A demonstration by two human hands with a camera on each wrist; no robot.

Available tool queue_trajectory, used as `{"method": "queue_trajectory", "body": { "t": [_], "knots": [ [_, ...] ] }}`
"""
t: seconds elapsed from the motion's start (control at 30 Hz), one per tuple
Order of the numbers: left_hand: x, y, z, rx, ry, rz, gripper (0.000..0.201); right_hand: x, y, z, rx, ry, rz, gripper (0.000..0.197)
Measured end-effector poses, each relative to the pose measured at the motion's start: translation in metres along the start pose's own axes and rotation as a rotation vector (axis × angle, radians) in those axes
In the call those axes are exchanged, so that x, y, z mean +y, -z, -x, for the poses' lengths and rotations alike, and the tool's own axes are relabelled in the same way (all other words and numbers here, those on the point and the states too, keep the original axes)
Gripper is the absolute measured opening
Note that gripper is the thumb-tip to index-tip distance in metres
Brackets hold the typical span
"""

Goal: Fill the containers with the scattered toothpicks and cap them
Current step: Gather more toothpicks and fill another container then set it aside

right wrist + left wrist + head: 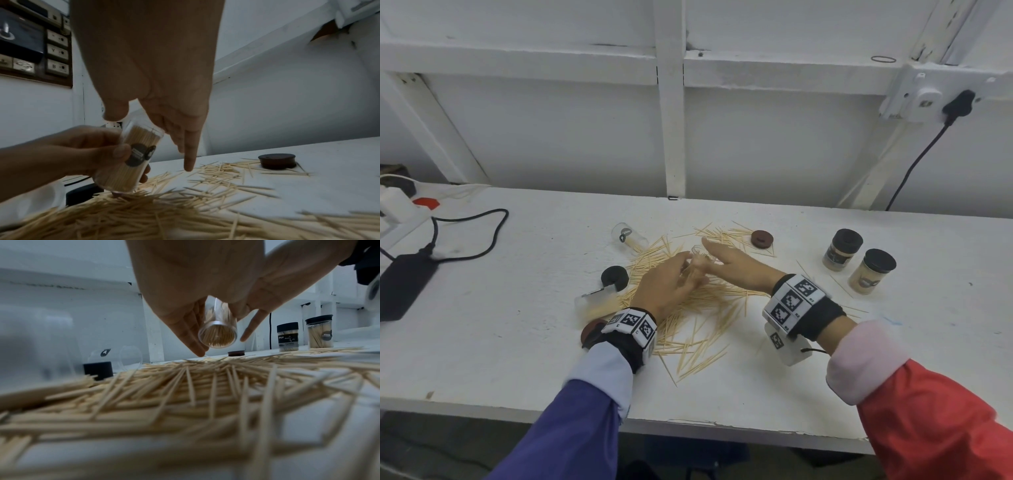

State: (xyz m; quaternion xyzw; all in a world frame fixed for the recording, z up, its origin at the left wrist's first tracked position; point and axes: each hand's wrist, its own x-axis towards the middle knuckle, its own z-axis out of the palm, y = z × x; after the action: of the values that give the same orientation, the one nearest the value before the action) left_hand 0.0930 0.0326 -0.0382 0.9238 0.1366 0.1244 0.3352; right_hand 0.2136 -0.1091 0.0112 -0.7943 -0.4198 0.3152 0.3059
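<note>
Head view: over the white bench (756,377), both hands met above the toothpick pile (698,308). The left hand (671,284) was wrapped round a clear toothpick container (697,260), mostly hidden between the hands. The right hand (736,263) lay against it with fingers extended. Two filled, black-capped jars (859,263) stood to the right. An empty clear container (628,236) lay on its side beyond the pile; another lay near the left wrist beside a black cap (614,277). A brown cap (762,238) sat at the pile's far edge.

Left wrist view: the held container (218,334) hung above the pile, packed with toothpicks, its round end facing the camera. Right-hand fingers (249,331) pointed down beside it, straight.

Right wrist view: the left hand's fingers (121,151) curled round the labelled container (135,159), tilted, its lower end just over the heap. The right hand covered the upper end, thumb and palm on it, gripping nothing.

Judgement: filling of this container looked nearly finished, toothpicks being settled. The next move calls for standing it upright and fetching a loose cap, likely the brown one, without spilling.
</note>
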Motion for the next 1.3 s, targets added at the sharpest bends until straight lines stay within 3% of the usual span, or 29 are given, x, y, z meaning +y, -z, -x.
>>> {"method": "queue_trajectory", "body": {
  "t": [0.1,0.2,0.3,0.47,0.67,0.87,0.93,1.03,1.1,1.17,1.23,1.3],
  "knots": [
    [0.003,0.0,-0.001,0.003,-0.017,0.006,0.058,-0.001,0.001,-0.004,0.133,0.011,-0.131,0.074],
    [0.005,0.0,-0.001,0.001,-0.035,-0.023,0.06,-0.005,0.002,-0.003,0.237,0.069,-0.207,0.042],
    [0.0,-0.002,-0.003,0.025,-0.076,-0.086,0.07,-0.005,0.003,-0.003,0.328,0.107,-0.107,0.039],
    [-0.002,-0.003,-0.005,0.049,-0.105,-0.128,0.079,0.0,0.002,-0.001,0.301,0.081,-0.213,0.043],
    [-0.004,-0.004,-0.006,0.027,-0.141,-0.16,0.074,0.006,0.003,0.003,0.298,0.073,-0.283,0.047],
    [-0.004,-0.005,-0.007,0.003,-0.143,-0.235,0.056,0.014,0.012,0.007,0.095,0.071,-0.424,0.049],
    [-0.004,-0.005,-0.006,-0.005,-0.104,-0.236,0.057,0.025,0.021,0.006,0.114,0.008,-0.329,0.048],
    [-0.003,-0.003,-0.006,-0.003,-0.071,-0.229,0.058,0.049,0.038,0.007,0.293,-0.127,0.13,0.039],
    [-0.002,-0.002,-0.005,-0.008,-0.064,-0.225,0.059,0.062,0.044,0.012,0.242,-0.287,0.381,0.054],
    [-0.002,-0.002,-0.005,-0.013,-0.065,-0.216,0.059,0.069,0.042,0.019,0.113,-0.4,0.479,0.082],
    [-0.003,-0.002,-0.004,-0.024,-0.068,-0.213,0.059,0.068,0.033,0.025,0.037,-0.422,0.535,0.098],
    [-0.003,-0.001,-0.005,-0.034,-0.065,-0.215,0.06,0.066,0.021,0.028,0.047,-0.413,0.593,0.099]
  ]
}}
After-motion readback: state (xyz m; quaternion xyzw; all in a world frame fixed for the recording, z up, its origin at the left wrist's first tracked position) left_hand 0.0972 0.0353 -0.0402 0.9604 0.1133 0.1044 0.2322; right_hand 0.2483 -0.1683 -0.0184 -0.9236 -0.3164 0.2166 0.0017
